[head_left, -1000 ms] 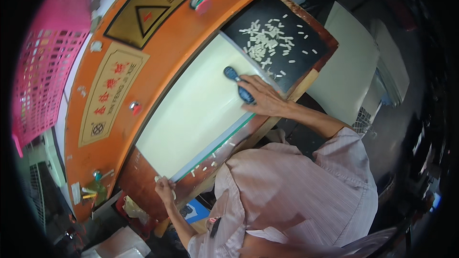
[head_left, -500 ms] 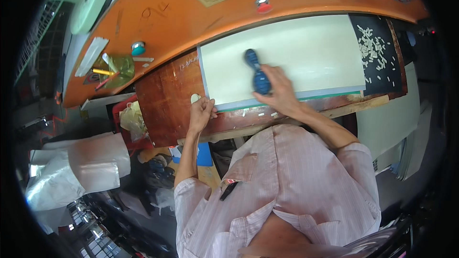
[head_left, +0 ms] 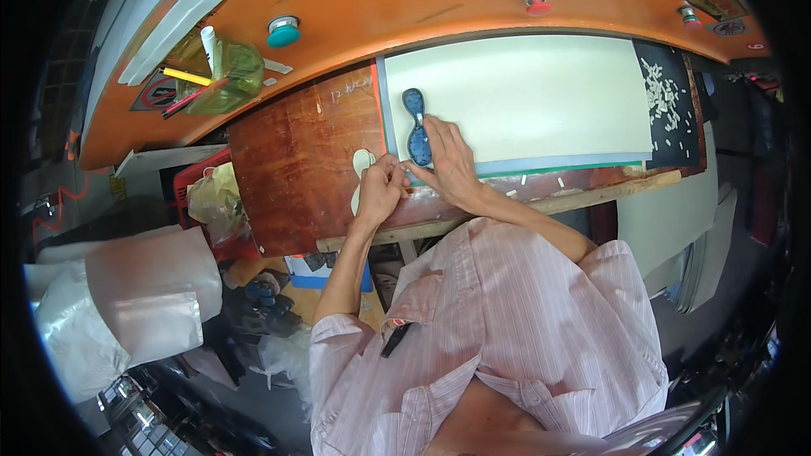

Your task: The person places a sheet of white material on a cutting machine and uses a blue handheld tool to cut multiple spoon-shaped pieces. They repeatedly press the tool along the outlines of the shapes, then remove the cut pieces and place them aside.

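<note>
A blue sole-shaped cutting die (head_left: 418, 142) lies near the left end of a cream sheet (head_left: 541, 97). My right hand (head_left: 454, 165) has its fingers along the die's right side and its thumb by the lower end. Close beside it, my left hand (head_left: 380, 190) is closed in a pinch at the sheet's lower left corner; what it pinches is too small to make out. Around the left hand show parts of cream sole-shaped cut-outs (head_left: 363, 159), partly hidden by the fingers, on the brown wooden board (head_left: 296, 169).
An orange machine beam (head_left: 380, 13) with coloured buttons spans the far side. A transparent yellow holder (head_left: 228, 76) with pens is on it. Small white pieces (head_left: 663, 97) lie on a dark pad at right. Silvery sheets (head_left: 152, 287) and a red crate (head_left: 190, 181) stand at left.
My right hand has brought the cutting die leftward over the sheet, close to its left edge. Both hands are now nearly together at the corner. The view has shifted, and more of the cut-outs shows.
</note>
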A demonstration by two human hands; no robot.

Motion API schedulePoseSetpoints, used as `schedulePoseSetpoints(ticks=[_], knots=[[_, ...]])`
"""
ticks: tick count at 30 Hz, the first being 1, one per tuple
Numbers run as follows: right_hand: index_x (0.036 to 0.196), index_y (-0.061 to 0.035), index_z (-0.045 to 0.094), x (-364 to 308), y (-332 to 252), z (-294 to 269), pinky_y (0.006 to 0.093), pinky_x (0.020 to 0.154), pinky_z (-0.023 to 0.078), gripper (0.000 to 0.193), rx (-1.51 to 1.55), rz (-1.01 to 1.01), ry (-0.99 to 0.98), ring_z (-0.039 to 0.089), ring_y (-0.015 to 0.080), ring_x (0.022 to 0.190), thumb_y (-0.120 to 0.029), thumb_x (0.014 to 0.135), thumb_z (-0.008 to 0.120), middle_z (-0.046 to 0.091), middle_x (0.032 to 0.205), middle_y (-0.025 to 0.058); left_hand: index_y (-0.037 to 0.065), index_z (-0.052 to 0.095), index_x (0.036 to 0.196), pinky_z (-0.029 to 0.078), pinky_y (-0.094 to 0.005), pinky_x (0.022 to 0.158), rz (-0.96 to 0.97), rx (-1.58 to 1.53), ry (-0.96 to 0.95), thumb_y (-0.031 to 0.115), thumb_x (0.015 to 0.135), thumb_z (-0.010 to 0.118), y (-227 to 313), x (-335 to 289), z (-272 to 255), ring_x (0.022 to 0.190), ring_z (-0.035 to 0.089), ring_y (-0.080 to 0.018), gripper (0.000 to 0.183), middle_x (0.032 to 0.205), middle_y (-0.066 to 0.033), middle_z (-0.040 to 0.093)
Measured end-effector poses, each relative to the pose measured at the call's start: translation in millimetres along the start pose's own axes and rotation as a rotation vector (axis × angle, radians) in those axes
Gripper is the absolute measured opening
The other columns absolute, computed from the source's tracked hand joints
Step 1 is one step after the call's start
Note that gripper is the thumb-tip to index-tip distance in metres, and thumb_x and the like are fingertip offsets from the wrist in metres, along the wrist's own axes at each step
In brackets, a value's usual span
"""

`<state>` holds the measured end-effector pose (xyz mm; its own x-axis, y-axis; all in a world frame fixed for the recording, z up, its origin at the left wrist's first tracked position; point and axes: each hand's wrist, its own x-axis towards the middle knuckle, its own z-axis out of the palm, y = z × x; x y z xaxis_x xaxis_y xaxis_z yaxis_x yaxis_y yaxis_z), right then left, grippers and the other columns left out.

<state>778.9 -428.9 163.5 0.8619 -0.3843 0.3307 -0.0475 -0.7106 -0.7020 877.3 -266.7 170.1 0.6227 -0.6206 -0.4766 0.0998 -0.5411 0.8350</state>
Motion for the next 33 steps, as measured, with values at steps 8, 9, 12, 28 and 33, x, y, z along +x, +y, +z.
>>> schedulePoseSetpoints(ticks=[8,9,12,28,33], knots=[[0.145,0.0175,0.043,-0.6,2.5,-5.3,0.0468,0.107,0.05,0.083,-0.052,-0.015,-0.135,0.053,0.0459,0.127,-0.022,0.083,0.083,0.049,0.146,0.0331,-0.004,0.061,0.093,0.054,-0.0367,0.056,0.052,0.112,0.043,0.014,0.106,0.058,14.2,-2.3,-0.5,0.058,0.071,-0.0212,0.022,0.069,-0.015,0.07],[0.145,0.0175,0.043,-0.6,3.5,-5.0,0.0466,0.107,0.05,0.083,-0.052,-0.006,-0.144,0.053,0.0459,0.128,-0.023,0.084,0.083,0.049,0.147,0.0331,-0.004,0.062,0.092,0.053,-0.0378,0.056,0.077,0.111,0.054,0.014,0.106,0.058,13.6,-3.8,0.0,0.058,0.07,-0.0222,0.023,0.068,-0.0155,0.07],[0.145,0.0176,0.043,5.3,5.8,-6.0,0.0461,0.107,0.05,0.084,-0.051,-0.006,-0.163,0.052,0.0459,0.129,-0.025,0.085,0.083,0.049,0.147,0.0329,-0.004,0.064,0.09,0.051,-0.0404,0.057,0.061,0.275,0.175,0.016,0.105,0.06,7.1,-12.5,4.4,0.058,0.069,-0.0251,0.025,0.07,-0.0172,0.07],[0.103,-0.0012,0.068,52.2,151.4,-231.0,0.0319,0.09,0.049,0.021,0.109,0.374,0.749,0.06,0.0136,0.097,-0.02,0.109,0.061,0.067,0.098,0.0035,0.006,0.074,0.095,0.052,-0.0428,0.061,0.434,0.302,0.749,0.017,0.097,0.074,-25.7,35.4,57.6,0.065,0.07,-0.0306,0.011,0.076,-0.0139,0.072],[0.104,0.0041,0.064,87.0,205.4,-350.3,0.0307,0.085,0.049,0.026,-0.259,0.036,0.969,0.058,0.019,0.087,-0.021,0.11,0.061,0.064,0.094,0.0092,0.004,0.073,0.091,0.051,-0.0489,0.067,0.325,0.331,0.733,0.025,0.1,0.069,1.5,65.0,49.6,0.071,0.066,-0.0353,0.024,0.074,-0.0161,0.068]])
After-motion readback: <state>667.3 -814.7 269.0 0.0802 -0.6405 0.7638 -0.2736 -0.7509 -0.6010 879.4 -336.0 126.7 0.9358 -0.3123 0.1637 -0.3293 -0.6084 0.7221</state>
